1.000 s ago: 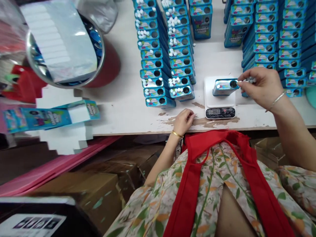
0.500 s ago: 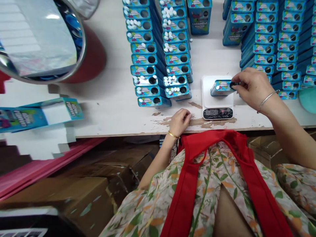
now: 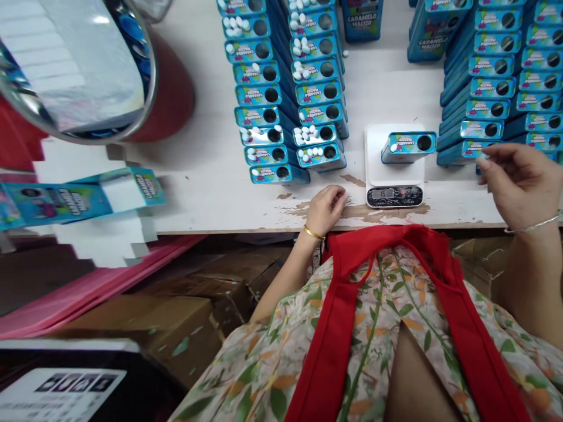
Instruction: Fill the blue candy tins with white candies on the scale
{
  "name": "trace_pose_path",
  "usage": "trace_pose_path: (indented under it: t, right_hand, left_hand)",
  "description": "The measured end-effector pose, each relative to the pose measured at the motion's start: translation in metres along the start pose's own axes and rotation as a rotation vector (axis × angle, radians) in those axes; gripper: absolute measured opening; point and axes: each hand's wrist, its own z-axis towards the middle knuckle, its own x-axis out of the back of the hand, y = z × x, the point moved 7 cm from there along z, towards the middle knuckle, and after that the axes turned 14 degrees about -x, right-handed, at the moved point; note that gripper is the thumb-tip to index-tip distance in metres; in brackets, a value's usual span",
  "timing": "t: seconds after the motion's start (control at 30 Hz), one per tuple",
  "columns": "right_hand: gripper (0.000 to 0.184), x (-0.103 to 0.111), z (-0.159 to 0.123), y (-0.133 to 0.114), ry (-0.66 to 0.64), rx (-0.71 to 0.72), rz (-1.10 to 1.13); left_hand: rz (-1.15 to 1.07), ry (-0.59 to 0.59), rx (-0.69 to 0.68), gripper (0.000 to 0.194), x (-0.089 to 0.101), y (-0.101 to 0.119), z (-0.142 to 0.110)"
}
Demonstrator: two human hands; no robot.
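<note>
A blue candy tin (image 3: pixel 407 144) with a round hole in its top stands on a small white kitchen scale (image 3: pixel 394 170), and a white candy lies on its lid. My right hand (image 3: pixel 523 181) is in the air to the right of the scale, beside the front tin of a row. Its thumb and forefinger are pinched together. A pale speck shows at the fingertips, too small to name. My left hand (image 3: pixel 326 208) rests with curled fingers on the table's front edge, left of the scale, holding nothing.
Two rows of blue tins (image 3: pixel 269 153) with white candies on their lids stand left of the scale. More tins (image 3: pixel 490 88) fill the right side. A red metal drum (image 3: pixel 173 88) and an unfolded blue carton (image 3: pixel 83 199) are at the left. Cardboard boxes (image 3: pixel 176 328) sit below the table.
My right hand has left the hole of the tin on the scale and moved right. The left hand stays at the table edge. The camera view has shifted slightly.
</note>
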Motion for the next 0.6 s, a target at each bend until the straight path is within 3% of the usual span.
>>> trace_pose_path:
  t: [0.07, 0.17, 0.3, 0.47, 0.6]
  right_hand:
    - [0.022, 0.000, -0.006, 0.019, 0.059, -0.009, 0.030]
    - [0.024, -0.014, -0.010, 0.053, 0.028, -0.101, 0.089]
    - [0.033, -0.045, -0.016, 0.091, -0.073, -0.215, 0.134]
    - [0.036, -0.071, -0.018, 0.098, -0.155, -0.175, 0.157]
    - [0.035, -0.071, -0.023, 0.096, -0.135, -0.162, 0.191]
  left_hand:
    - [0.021, 0.063, -0.063, 0.025, 0.010, 0.015, 0.008]
    - [0.130, 0.138, -0.206, 0.033, 0.024, 0.046, 0.027]
    - [0.309, 0.068, -0.318, 0.047, 0.027, 0.081, 0.059]
    - [0.424, -0.019, -0.357, 0.059, 0.015, 0.104, 0.089]
    - [0.433, -0.087, -0.396, 0.061, -0.003, 0.113, 0.102]
